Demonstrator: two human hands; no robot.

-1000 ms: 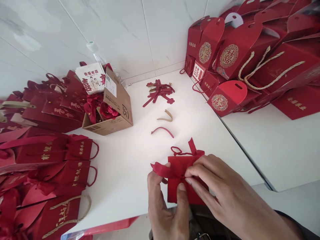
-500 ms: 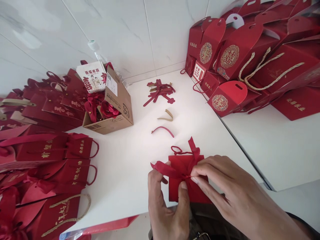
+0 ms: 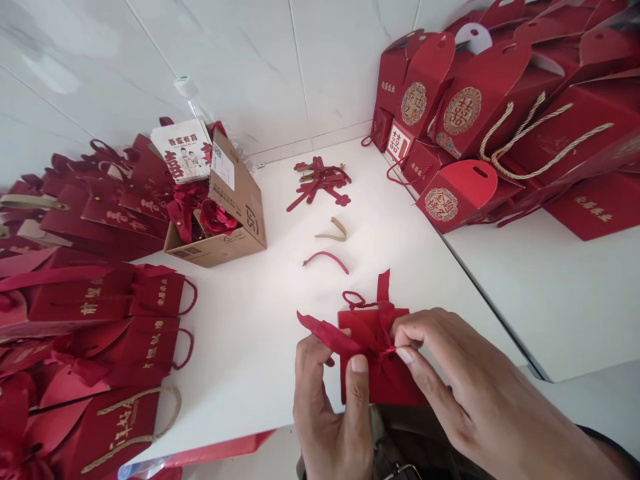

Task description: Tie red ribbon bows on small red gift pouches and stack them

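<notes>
At the front edge of the white table sits a small red gift box [image 3: 360, 387] with a twisted cord handle [image 3: 354, 299] at its far side. A red ribbon [image 3: 336, 336] crosses its top, one tail slanting left and another standing up at the back. My left hand [image 3: 333, 407] grips the ribbon's left part, thumb pressed on it near the box top and fingers behind. From the right, my right hand [image 3: 450, 380] pinches the ribbon near its crossing between thumb and forefinger.
Beyond the box lie a curved red strap [image 3: 327, 259], a beige strap [image 3: 336, 231] and a pile of red straps [image 3: 321, 181]. A cardboard carton [image 3: 225, 249] holds red ribbon and cards. Red gift boxes crowd the left [image 3: 110, 347] and right [image 3: 465, 113].
My right hand has pulled the pinched ribbon slightly to the right. My left thumb has shifted up and left onto the ribbon, and the left tail has risen a little.
</notes>
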